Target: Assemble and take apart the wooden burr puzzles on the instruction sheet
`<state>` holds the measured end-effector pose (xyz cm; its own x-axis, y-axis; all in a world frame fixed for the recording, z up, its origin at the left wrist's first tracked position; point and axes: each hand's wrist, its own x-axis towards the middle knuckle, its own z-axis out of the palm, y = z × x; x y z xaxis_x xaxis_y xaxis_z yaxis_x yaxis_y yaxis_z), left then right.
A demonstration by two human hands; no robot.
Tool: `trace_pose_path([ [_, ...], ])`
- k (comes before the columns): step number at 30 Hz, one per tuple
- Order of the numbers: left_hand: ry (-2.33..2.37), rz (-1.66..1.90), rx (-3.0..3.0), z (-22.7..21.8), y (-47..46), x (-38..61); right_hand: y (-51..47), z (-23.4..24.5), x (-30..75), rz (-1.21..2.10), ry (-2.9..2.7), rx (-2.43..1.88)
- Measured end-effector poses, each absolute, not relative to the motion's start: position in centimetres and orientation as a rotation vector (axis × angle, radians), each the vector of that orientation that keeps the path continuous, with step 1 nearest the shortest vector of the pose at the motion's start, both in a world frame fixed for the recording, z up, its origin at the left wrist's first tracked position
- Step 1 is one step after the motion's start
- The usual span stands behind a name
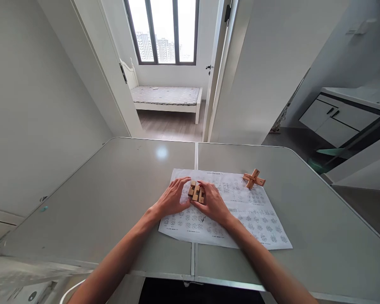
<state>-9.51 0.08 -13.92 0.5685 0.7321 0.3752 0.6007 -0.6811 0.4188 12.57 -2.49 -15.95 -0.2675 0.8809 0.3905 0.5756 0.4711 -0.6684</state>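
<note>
Several notched wooden puzzle pieces stand side by side in a small group on a printed paper sheet. My right hand curls round the right side of the group, its fingers at the back and its thumb along the front edge. Just left of the pieces is my left hand, fingers arched and thumb apart, with a gap between its palm and the wood. An assembled cross-shaped wooden puzzle rests at the sheet's upper right corner.
The sheet, covered in small diagrams, lies across the seam of a grey table. Walls flank the table on the left and at the back right. Beyond a doorway stand a bed and a window. A white cabinet is at far right.
</note>
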Motion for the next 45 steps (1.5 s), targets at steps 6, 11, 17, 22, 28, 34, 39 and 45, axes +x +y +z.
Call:
trace_pose_path([
  [6,1.126,0.717,2.507,-14.1,0.0,-9.4,-2.0,-16.3,12.9,0.522,-1.944,-1.225],
  [11,1.137,0.697,2.495,-14.1,0.1,-9.4,-1.9,-15.9,13.5,0.486,-2.034,-1.187],
  [17,1.109,0.748,2.506,-14.0,0.2,-9.5,-1.2,-15.2,15.6,0.461,-2.173,-1.152],
  [22,1.084,0.869,2.465,-14.2,0.4,-9.4,-0.2,-15.9,17.2,0.477,-2.168,-1.183],
  [28,1.083,1.119,2.290,-13.7,0.2,-9.2,-0.1,-15.3,17.4,0.633,-1.987,-1.140],
  [34,1.010,1.199,2.070,-12.8,0.1,-8.7,-0.7,-14.5,16.4,0.623,-1.834,-1.058],
  [39,0.947,1.072,1.774,-12.5,0.0,-8.7,-1.1,-14.6,15.5,0.593,-1.823,-1.032],
  [45,0.834,0.896,1.452,-12.3,0.1,-8.8,-1.6,-14.4,14.7,0.539,-1.787,-1.034],
])
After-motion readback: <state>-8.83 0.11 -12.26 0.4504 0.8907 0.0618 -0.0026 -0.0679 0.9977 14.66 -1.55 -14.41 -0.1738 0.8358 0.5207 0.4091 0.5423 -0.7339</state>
